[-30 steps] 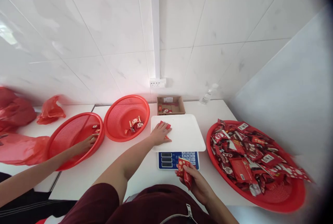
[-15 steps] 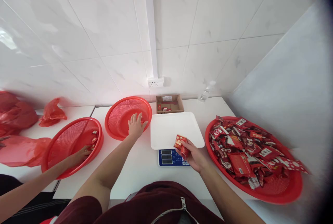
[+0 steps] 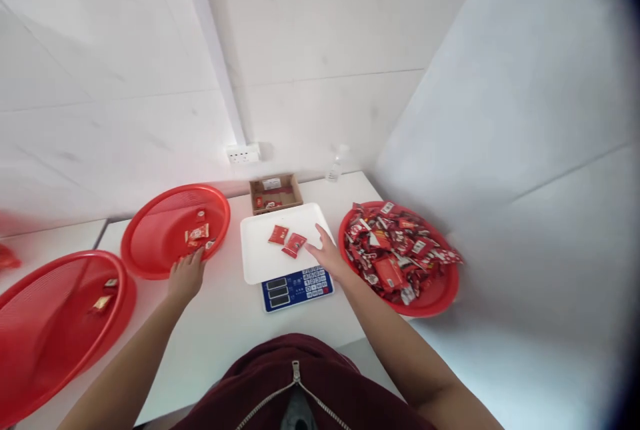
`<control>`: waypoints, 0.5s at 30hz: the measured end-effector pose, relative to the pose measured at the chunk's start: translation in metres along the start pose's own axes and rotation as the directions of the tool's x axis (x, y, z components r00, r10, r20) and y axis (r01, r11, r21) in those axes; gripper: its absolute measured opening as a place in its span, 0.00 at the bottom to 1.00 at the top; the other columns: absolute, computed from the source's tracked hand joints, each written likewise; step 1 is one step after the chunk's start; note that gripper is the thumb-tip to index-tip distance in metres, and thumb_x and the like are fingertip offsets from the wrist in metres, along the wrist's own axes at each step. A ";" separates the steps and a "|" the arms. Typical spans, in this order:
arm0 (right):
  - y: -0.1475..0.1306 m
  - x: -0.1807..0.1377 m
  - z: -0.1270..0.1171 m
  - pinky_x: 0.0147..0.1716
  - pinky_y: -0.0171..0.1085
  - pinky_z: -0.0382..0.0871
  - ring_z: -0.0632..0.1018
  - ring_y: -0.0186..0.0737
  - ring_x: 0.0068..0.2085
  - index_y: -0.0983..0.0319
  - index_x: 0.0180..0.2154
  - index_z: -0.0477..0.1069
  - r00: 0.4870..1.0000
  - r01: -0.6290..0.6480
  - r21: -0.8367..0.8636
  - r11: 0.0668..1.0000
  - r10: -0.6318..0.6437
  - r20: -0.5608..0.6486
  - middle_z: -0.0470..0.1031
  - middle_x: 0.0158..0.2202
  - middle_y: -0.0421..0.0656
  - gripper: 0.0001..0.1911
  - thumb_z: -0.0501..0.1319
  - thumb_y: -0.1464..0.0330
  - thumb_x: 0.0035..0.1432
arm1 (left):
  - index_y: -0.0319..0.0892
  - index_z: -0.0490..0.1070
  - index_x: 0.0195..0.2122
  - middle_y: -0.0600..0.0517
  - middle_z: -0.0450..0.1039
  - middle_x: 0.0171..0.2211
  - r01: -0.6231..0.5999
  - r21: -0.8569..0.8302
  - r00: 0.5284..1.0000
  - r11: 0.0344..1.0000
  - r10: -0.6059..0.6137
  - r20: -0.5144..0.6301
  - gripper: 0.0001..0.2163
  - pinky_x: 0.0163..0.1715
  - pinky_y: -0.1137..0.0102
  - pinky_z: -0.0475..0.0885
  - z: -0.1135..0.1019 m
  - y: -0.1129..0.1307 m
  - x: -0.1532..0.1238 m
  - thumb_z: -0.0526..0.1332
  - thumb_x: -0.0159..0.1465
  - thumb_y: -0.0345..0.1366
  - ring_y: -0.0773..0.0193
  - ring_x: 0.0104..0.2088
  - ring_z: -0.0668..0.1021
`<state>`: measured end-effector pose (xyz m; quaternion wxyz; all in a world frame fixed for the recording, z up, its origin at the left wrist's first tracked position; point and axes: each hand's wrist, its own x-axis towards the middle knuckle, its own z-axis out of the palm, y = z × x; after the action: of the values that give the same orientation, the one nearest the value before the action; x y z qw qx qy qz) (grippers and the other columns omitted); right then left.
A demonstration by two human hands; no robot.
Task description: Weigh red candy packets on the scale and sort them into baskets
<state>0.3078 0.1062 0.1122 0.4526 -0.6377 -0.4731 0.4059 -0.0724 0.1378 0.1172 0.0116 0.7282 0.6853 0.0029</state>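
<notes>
My right hand point(image 3: 325, 253) hovers over the right side of a white weighing tray point(image 3: 257, 263), thumb and fingers apart, holding nothing. Two small red packets lie on the tray: one packet point(image 3: 279, 235) towards the middle, and another packet point(image 3: 295, 245) close to my fingertips. Under the tray's front edge shows the blue keypad panel of a scale point(image 3: 297, 289). At the near right rim of a red basket point(image 3: 173, 193) is my left hand point(image 3: 187, 273), its fingers reaching forward with nothing seen in them. Several packets point(image 3: 197, 233) lie inside that basket.
A red basket heaped with red packets point(image 3: 395, 257) stands right of the scale. Another red basket point(image 3: 113, 337) with a few packets is at left. Behind the tray are a cardboard box point(image 3: 276, 193) and a clear bottle point(image 3: 337, 165), near the wall socket point(image 3: 243, 154).
The red packets that my right hand held now lie on the tray, and that hand has opened. My left hand has drawn back to the basket's near rim. The view has swung right.
</notes>
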 end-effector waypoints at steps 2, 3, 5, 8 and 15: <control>0.009 -0.004 -0.037 0.60 0.53 0.51 0.57 0.50 0.63 0.59 0.58 0.59 0.969 0.157 -0.273 0.949 -0.202 -0.143 0.58 0.62 0.51 0.32 0.59 0.60 0.52 | 0.31 0.59 0.59 0.33 0.66 0.53 -0.044 -0.052 0.991 0.998 0.037 -0.130 0.24 0.54 0.48 0.60 0.007 0.007 -0.003 0.45 0.67 0.39 0.43 0.56 0.67; 0.015 -0.008 -0.059 0.61 0.54 0.50 0.56 0.51 0.63 0.61 0.58 0.59 0.937 0.180 -0.389 0.904 -0.278 -0.212 0.57 0.62 0.52 0.30 0.57 0.61 0.53 | 0.31 0.59 0.60 0.33 0.65 0.55 -0.075 -0.084 0.981 0.994 0.059 -0.184 0.24 0.55 0.49 0.59 0.010 0.014 -0.006 0.45 0.67 0.41 0.43 0.58 0.65; 0.031 -0.020 -0.106 0.59 0.54 0.51 0.56 0.53 0.63 0.64 0.57 0.60 0.887 0.088 -0.559 0.824 -0.321 -0.333 0.58 0.61 0.55 0.28 0.55 0.63 0.54 | 0.32 0.58 0.60 0.34 0.63 0.56 -0.142 -0.163 0.962 0.976 0.098 -0.254 0.25 0.57 0.50 0.59 0.014 0.031 -0.014 0.46 0.66 0.43 0.45 0.60 0.62; 0.060 -0.039 -0.163 0.55 0.54 0.56 0.62 0.57 0.58 0.67 0.54 0.62 0.813 -0.209 -0.551 0.808 -0.169 -0.557 0.64 0.55 0.59 0.27 0.54 0.62 0.54 | 0.36 0.57 0.60 0.36 0.63 0.57 -0.223 -0.281 0.947 0.933 0.139 -0.289 0.25 0.58 0.51 0.59 0.019 0.063 -0.030 0.47 0.66 0.45 0.47 0.61 0.61; 0.102 -0.046 -0.176 0.51 0.54 0.60 0.64 0.63 0.55 0.68 0.55 0.55 0.579 -0.559 -0.095 0.824 0.306 -0.755 0.61 0.54 0.66 0.39 0.61 0.55 0.45 | 0.40 0.59 0.58 0.40 0.64 0.57 -0.326 -0.392 0.943 0.860 0.264 -0.204 0.23 0.58 0.50 0.60 0.025 0.121 -0.058 0.49 0.65 0.45 0.49 0.61 0.62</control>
<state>0.4881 0.0134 0.0638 0.3731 -0.9048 -0.1471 0.1430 0.0454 0.0721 0.0957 0.1182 0.8027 0.5476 0.2045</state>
